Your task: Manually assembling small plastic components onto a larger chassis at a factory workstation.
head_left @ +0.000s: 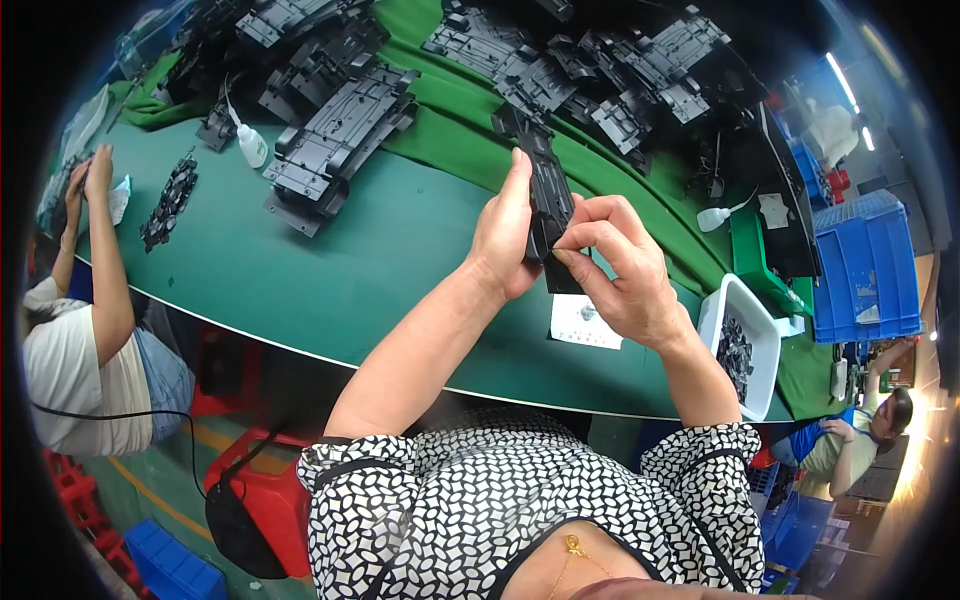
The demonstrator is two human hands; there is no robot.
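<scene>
White plastic formed the tray [765,350] at the table's [390,250] right end, filled with small dark pieces [735,352]. Beyond it stood a green bin [752,245] and a large blue crate [865,270], their contents impossible to make out. One white squeeze bottle [252,148] stood far left. Above the table, the left hand [505,228] gripped a long black part [546,185]; the right hand [625,265] pinched narrowly at its near end, anything between those fingertips too small to tell.
</scene>
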